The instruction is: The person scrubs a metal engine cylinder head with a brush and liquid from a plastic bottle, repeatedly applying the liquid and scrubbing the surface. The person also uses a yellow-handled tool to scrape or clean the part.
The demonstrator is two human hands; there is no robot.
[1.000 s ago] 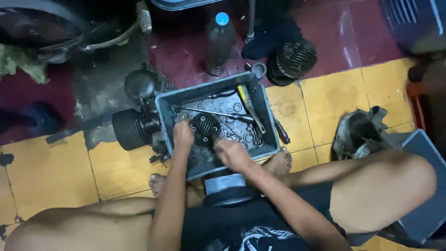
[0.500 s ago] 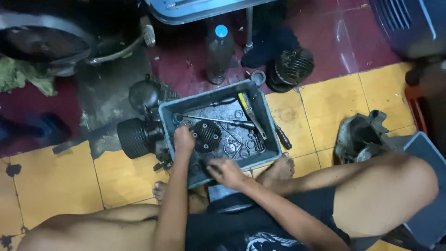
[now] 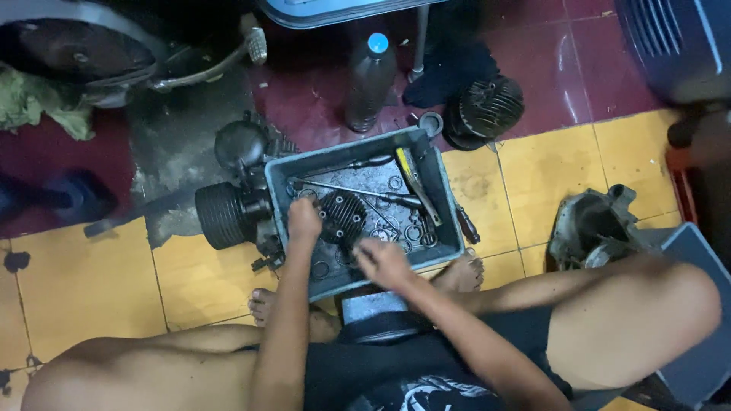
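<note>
Grey and greasy, a metal tray (image 3: 440, 199) sat on the yellow and red floor tiles in the head view, tilted a little between the seated person's bare feet. Inside it lay a dark round finned engine part (image 3: 343, 215), long wrenches (image 3: 358, 190), a yellow-handled tool (image 3: 411, 179) and loose rings and washers. The left hand (image 3: 304, 221) was curled with its fingers bent, resting against the left edge of the finned part; whether it actually pinched the part could not be told. The right hand (image 3: 383, 262) hovered low over the near half of the tray, fingers loosely bent and blurred, nothing plainly in its grasp. The finned part looked like cast metal, so probably heavy, stiff and oily enough to slip; its rim or the gaps between fins seemed the surest places to take hold, since the thin fins could chip. Just left of the tray, touching it, stood a ribbed engine cylinder (image 3: 222, 215). Beyond were a plastic bottle with a blue cap (image 3: 370, 80), another finned piece (image 3: 487, 106), and a grey engine casing (image 3: 590, 228) on the right.
</note>
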